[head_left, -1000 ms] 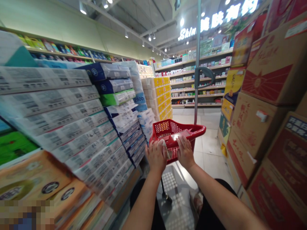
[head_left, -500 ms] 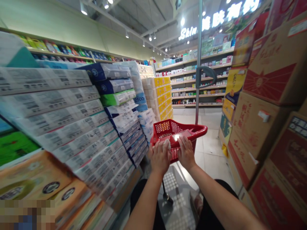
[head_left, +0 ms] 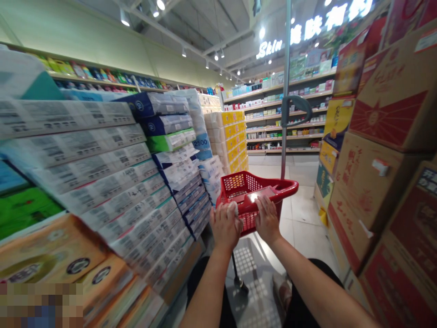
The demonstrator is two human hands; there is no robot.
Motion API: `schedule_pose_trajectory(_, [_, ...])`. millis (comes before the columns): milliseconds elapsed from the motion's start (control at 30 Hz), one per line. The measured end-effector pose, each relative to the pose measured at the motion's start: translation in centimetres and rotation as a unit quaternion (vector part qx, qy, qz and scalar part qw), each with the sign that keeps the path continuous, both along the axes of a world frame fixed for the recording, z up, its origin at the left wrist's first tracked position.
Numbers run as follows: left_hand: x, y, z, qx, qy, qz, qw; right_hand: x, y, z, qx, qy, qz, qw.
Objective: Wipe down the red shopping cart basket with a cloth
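Observation:
A red plastic shopping basket [head_left: 239, 184] on wheels stands in the aisle right in front of me. My left hand [head_left: 223, 226] is closed on a small white cloth [head_left: 234, 209], pressed against the basket's near rim. My right hand [head_left: 266, 220] grips the rim beside a flat red lid or panel [head_left: 261, 195]. A tall grey pull handle [head_left: 292, 105] rises from the basket's far side.
Stacked tissue packs [head_left: 112, 177] wall the left side, with yellow boxes [head_left: 230, 136] farther on. Red and brown cartons [head_left: 378, 150] pile up on the right. Tiled floor [head_left: 300, 205] runs ahead to shelves [head_left: 283, 118] at the back.
My left hand with the cloth has slid a little up and along the basket's rim. The basket and right hand stay nearly in place; the view has shifted slightly.

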State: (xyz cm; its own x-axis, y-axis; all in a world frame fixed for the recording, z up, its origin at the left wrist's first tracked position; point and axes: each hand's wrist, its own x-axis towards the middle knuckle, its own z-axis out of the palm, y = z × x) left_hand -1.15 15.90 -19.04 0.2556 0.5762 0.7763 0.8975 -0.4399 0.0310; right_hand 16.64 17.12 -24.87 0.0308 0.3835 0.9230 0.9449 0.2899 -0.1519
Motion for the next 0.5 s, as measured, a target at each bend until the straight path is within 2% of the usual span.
schedule_pose_trajectory(67, [0.0,0.1,-0.1,-0.002,0.005,-0.016,1.0,-0.1,0.0,0.0,0.0,0.006,-0.004,1.0])
schedule_pose_trajectory(200, [0.4,0.1,-0.2,-0.007,-0.039,0.011,0.999,-0.1,0.0,0.0,0.0,-0.006,-0.003,1.0])
schedule_pose_trajectory(367, [0.9,-0.2,-0.1,0.0,-0.001,-0.022,1.0,0.2,0.0,0.0,0.002,0.0,-0.008,1.0])
schedule_pose_trajectory(500, [1.5,-0.3,0.1,0.005,-0.035,0.026,0.999,0.2,0.0,-0.2,-0.004,-0.008,0.0,1.0])
